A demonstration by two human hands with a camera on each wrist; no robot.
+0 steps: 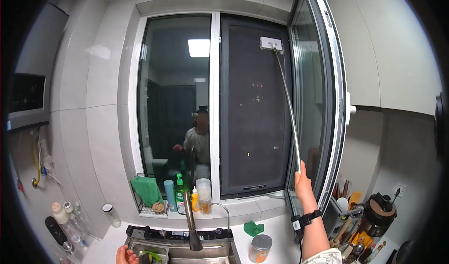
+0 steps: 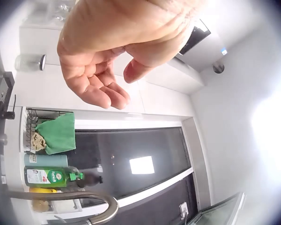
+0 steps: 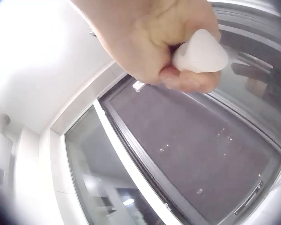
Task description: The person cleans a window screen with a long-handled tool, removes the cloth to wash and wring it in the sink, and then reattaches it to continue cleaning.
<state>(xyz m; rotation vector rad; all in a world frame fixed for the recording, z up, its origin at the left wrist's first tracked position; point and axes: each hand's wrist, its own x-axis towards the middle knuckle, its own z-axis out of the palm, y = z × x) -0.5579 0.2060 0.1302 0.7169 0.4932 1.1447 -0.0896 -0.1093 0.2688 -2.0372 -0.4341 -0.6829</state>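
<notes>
My right hand point(image 1: 304, 185) grips the lower end of a long-handled window cleaner point(image 1: 291, 107). Its thin metal pole slants up and left to a flat white head point(image 1: 271, 43), which overlaps the top of the dark window screen point(image 1: 255, 119). The white handle end point(image 3: 201, 54) pokes out of my curled fingers in the right wrist view. Low at the left, by the sink point(image 1: 201, 253), hangs my left hand point(image 1: 126, 254). Its fingers are loosely curled and hold nothing, as the left wrist view also shows of that hand point(image 2: 122, 51).
The opened glass sash point(image 1: 322, 77) stands just right of the pole. On the sill are a green soap bottle point(image 1: 181, 196), a blue cylinder point(image 1: 170, 195) and a rack with a green cloth point(image 1: 147, 190). A tall faucet point(image 1: 191, 222) rises before them. A can point(image 1: 260, 248) stands right of the sink.
</notes>
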